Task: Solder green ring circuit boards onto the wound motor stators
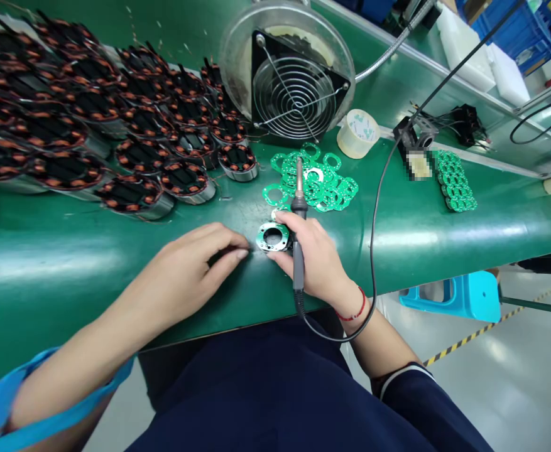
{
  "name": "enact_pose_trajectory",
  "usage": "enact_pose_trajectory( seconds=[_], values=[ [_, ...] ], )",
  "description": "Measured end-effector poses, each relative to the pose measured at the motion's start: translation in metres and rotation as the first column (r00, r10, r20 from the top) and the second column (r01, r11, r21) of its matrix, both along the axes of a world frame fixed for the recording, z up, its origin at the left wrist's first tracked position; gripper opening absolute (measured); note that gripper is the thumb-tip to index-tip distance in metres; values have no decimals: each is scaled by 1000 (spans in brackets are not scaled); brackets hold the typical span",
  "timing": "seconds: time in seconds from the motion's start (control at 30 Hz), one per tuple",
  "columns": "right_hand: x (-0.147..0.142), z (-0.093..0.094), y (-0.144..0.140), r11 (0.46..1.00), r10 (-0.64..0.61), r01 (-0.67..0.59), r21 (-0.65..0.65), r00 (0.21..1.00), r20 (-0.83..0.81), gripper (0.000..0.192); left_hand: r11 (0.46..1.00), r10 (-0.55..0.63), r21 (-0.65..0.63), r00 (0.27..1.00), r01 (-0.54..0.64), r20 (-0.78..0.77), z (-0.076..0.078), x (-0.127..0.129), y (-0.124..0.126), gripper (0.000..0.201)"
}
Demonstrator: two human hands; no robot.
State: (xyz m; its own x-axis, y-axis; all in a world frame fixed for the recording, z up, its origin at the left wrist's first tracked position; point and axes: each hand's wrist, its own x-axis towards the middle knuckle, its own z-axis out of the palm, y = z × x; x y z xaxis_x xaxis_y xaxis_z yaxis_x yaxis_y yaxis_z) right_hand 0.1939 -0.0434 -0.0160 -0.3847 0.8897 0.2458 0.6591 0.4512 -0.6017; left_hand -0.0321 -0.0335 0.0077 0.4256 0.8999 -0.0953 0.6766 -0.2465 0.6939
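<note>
Clamping ring part [285, 236] and iron [298, 267] in my right fingers [291, 221], I could slip and burn my left hand [185, 267]; can't tell if it pinches anything.

Glossy tabletop [44, 267], shiny circuit ring [261, 237], metal fan grille [296, 105], matt cloth shirt [256, 389], smooth plastic stool [480, 296]

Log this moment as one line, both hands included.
right hand: soldering iron held, fingers at ring-shaped part | left hand: beside that part, grip unclear | beyond: loose green ring boards
</note>
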Motion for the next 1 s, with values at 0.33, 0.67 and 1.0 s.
enact_pose_trajectory(
  seconds=[0.33,0.67,1.0],
  values=[
    [-7,2,-6,982,64,-58,182,998,-27,49,879,357,-447,848,-163,392,15,24,19,23],
    [-7,7,1,985,67,-81,151,993,94,48,886,392,-425,790,-186,471,-4,25,20,26],
    [0,14,-8,946,31,20,324,988,-151,37,927,362,-247,847,-283,388,0,29,19,21]
  ],
)
